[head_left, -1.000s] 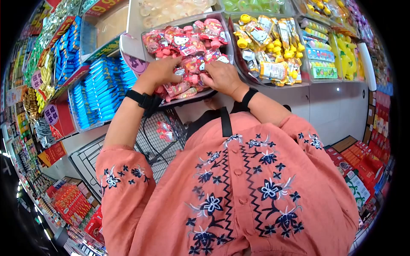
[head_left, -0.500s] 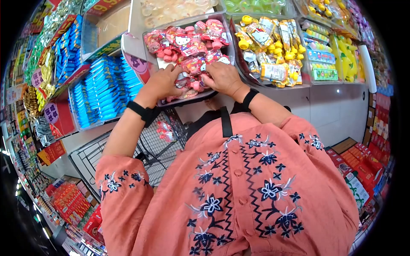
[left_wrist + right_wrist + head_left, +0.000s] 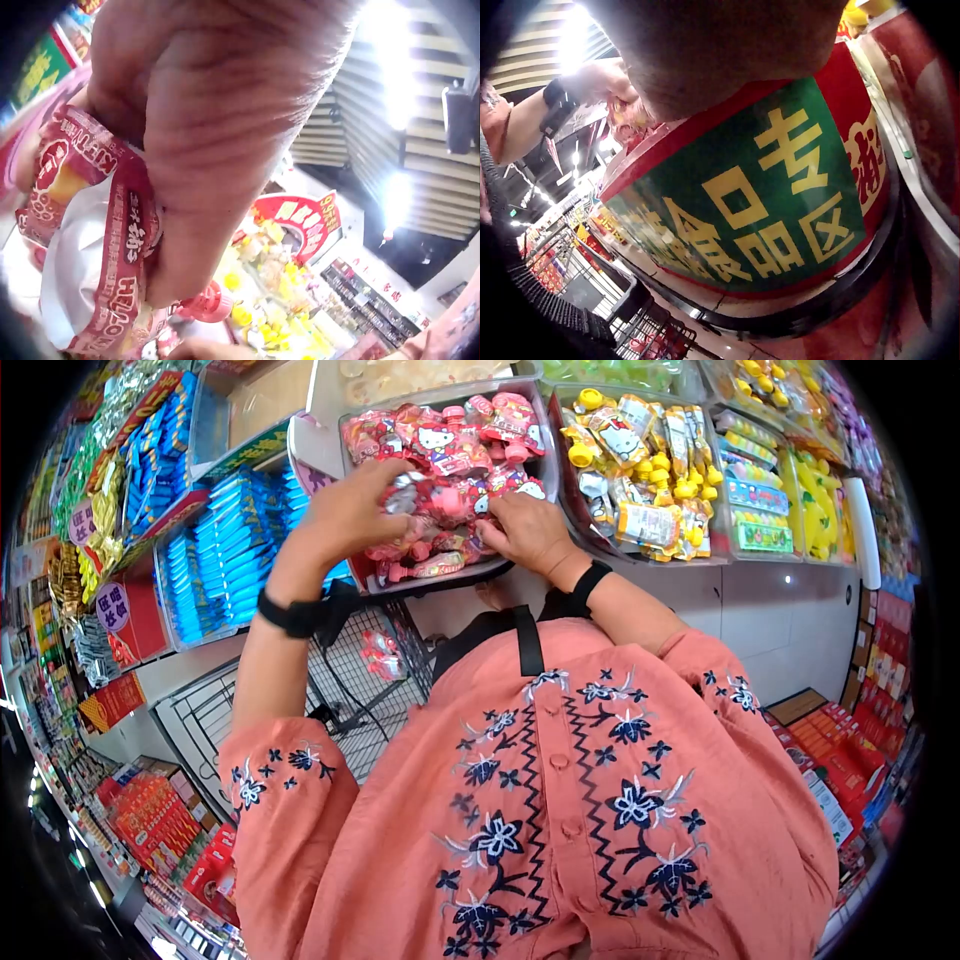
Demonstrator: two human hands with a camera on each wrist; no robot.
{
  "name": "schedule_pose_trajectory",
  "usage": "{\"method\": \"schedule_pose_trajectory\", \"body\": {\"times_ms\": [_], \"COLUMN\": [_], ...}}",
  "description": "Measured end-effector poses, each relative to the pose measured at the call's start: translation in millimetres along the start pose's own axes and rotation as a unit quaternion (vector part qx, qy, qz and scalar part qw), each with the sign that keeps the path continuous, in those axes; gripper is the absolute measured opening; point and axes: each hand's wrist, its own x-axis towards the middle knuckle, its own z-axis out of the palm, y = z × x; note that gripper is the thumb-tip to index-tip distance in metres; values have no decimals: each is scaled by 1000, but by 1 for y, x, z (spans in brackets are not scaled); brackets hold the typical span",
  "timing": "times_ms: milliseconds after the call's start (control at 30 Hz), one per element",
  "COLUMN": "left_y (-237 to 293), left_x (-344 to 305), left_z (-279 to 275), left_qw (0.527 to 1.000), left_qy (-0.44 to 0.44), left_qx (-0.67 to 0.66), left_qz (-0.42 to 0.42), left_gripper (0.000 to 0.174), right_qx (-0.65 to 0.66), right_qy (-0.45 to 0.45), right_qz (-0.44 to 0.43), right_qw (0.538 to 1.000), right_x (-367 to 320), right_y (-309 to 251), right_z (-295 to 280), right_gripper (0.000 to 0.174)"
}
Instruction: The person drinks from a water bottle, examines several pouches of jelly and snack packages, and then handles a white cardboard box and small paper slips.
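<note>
My left hand (image 3: 352, 512) holds a pink Hello Kitty pouch (image 3: 97, 247) with a pink cap over the left side of a bin (image 3: 548, 460). The thumb and fingers are bent around the pouch, its silvery side facing the left wrist view. Below it, the bin is piled with similar pink pouches (image 3: 440, 445) with pink caps. My right hand (image 3: 535, 532) is on the pile at the bin's near right part. Its fingertips are hidden among the pouches, and I cannot tell whether they grip one.
A bin of yellow-capped pouches (image 3: 650, 480) stands to the right. Blue packets (image 3: 235, 555) fill the shelf to the left. Below the bin is a wire shopping cart (image 3: 345, 680) with pink packages (image 3: 383, 655) inside. A green and red sign (image 3: 765, 187) wraps the bin's front.
My left hand has come up from the pile and moved slightly left, now with a pouch in it. The right hand stays at nearly the same spot on the pouches.
</note>
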Motion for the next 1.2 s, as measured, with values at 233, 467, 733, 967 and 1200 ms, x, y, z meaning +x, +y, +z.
{"method": "schedule_pose_trajectory", "body": {"times_ms": [233, 467, 733, 967, 1200], "left_y": [-9, -80, -149, -172, -214], "left_x": [-140, -277, -270, -245, -265], "left_z": [-26, 112, 252, 326, 370], "left_qw": [886, 672, 637, 589, 676], "left_qy": [195, 304, 152, 166, 43], "left_qx": [-390, -600, -621, -653, -452], "left_qz": [-157, -309, -431, -447, -581], "left_gripper": [58, 44, 43, 60, 84], "right_qx": [-9, -18, -36, -49, -51], "right_qy": [-7, -11, -44, -39, -34], "right_qz": [-5, -9, -17, -13, -15], "right_qw": [1000, 1000, 998, 998, 998], "right_x": [1, 2, 4, 4, 4], "right_y": [0, -5, -6, -7, -7], "right_z": [-1, -3, -1, -3, -1], "right_gripper": [27, 26, 26, 26, 26]}}
